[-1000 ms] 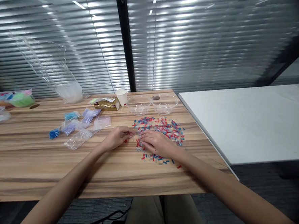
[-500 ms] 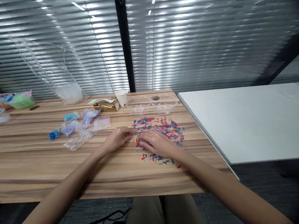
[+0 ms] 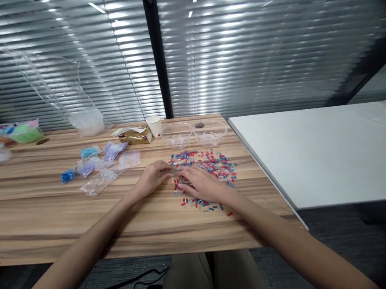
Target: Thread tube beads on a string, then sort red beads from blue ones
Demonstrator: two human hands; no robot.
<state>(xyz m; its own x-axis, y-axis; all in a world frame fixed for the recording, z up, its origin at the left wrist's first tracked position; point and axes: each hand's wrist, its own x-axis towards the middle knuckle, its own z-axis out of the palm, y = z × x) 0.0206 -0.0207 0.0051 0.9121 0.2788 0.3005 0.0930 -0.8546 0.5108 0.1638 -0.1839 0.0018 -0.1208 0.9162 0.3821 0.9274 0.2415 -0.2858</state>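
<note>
A spread of small red, blue and clear capsule pieces (image 3: 218, 165) lies on the wooden table. At its left edge my left hand (image 3: 154, 177) has thumb and forefinger pinched together. Over the middle of the spread rests my right hand (image 3: 202, 182), its fingers bent and drawn in toward the left fingertips. Something small and clear seems to be between the two sets of fingertips, but it is too small to make out. The right palm hides some pieces beneath it.
Two clear bowls (image 3: 209, 139) stand behind the pieces, beside a paper cup (image 3: 154, 125) and a gold box (image 3: 135, 135). Blue and purple bags (image 3: 115, 150) lie left of my left hand. A white table (image 3: 319, 156) adjoins at right.
The camera view has shifted slightly. My left fingertips have come a little closer to my right fingertips. The capsule pieces look much the same.
</note>
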